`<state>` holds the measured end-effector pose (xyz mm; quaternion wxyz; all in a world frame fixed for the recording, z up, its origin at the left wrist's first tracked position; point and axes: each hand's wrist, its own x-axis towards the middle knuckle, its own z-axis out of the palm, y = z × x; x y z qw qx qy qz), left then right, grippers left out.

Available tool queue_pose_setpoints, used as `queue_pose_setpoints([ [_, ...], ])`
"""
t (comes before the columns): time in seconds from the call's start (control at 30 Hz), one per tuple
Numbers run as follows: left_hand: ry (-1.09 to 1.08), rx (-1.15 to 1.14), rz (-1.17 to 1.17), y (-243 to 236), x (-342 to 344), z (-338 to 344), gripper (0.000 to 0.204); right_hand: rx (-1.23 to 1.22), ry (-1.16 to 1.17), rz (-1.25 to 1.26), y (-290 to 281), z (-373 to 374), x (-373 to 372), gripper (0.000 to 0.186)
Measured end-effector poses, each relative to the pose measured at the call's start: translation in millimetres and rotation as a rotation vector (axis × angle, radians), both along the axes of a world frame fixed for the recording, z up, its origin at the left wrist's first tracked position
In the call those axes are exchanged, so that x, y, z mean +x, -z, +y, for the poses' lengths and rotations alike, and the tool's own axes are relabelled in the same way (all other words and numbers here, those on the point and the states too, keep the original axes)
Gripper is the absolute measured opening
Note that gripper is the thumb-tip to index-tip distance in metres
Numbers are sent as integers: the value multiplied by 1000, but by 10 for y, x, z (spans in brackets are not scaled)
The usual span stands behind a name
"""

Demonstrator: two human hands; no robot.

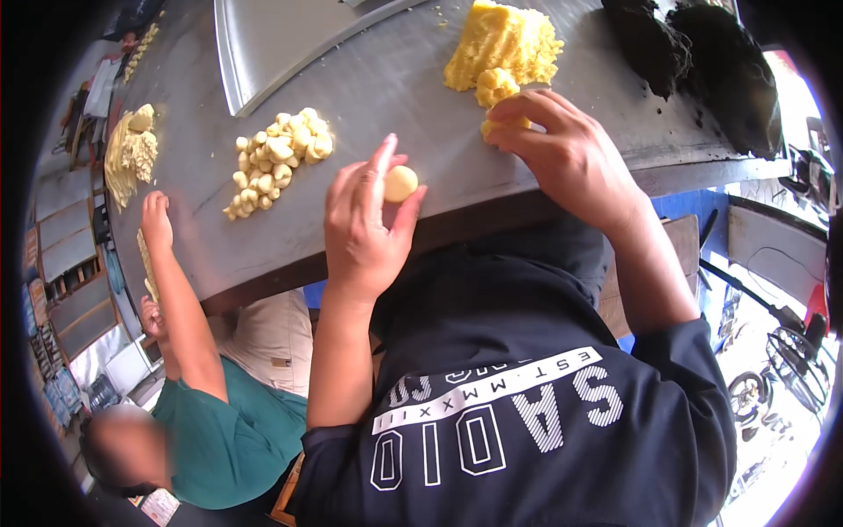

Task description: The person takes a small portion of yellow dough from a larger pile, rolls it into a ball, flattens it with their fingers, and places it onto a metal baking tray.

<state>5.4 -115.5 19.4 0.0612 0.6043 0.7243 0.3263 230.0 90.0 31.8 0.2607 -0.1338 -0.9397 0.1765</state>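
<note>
A pale round piece of dough (pixel 400 184) rests in the curled fingers of my left hand (pixel 360 215), held by the thumb and fingertips just above the table's near edge. My right hand (pixel 575 154) is closed around a lump of yellow crumbly paste (pixel 488 128), its fingertips partly hiding it. Directly beyond those fingers stands a large yellow mound of the same paste (pixel 502 39), with a smaller clump at its near side. To the left of my left hand lies a heap of several small pale dough pieces (pixel 279 158).
A shallow metal tray (pixel 290 44) lies at the far side of the grey table (pixel 386 88). Dark lumpy masses (pixel 702 70) sit at the far right. On the left, a co-worker in a green shirt (pixel 224 439) reaches toward pale dough (pixel 132 154) on the table.
</note>
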Motion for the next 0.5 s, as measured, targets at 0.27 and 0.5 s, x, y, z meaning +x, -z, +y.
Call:
queue_pose_setpoints([
  [0.27,-31,80,-697,-555,-487,479,59,2,131,4,127,-42,-31,30],
  [0.5,-425,-225,388,-348,-659,141,28,-46,117,58,126,-20,44,27],
])
